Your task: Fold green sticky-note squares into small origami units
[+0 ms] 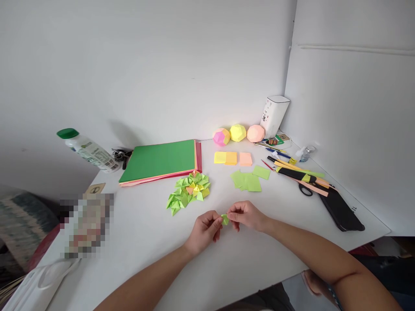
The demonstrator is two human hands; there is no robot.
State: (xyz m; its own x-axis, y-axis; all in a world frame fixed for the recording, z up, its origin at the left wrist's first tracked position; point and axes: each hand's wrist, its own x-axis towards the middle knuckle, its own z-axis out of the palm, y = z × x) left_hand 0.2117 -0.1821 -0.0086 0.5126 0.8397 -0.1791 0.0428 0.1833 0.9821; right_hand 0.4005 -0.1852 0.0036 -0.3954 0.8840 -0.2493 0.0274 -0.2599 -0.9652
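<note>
My left hand (205, 230) and my right hand (247, 214) meet over the white table (145, 242), both pinching a small folded piece of green paper (225, 219) between fingertips. Just beyond my hands lies a pile of folded green, yellow and orange paper units (188, 191). To the right of that pile are loose green paper squares (249, 179). Further back sit yellow and orange sticky note pads (232, 158).
A stack of coloured paper sheets (162, 161) with green on top lies at the back. Three paper balls (238, 133) sit by a white holder (274, 115). Pens, scissors (300, 177) and a black phone (342, 209) lie right. A bottle (88, 150) lies left.
</note>
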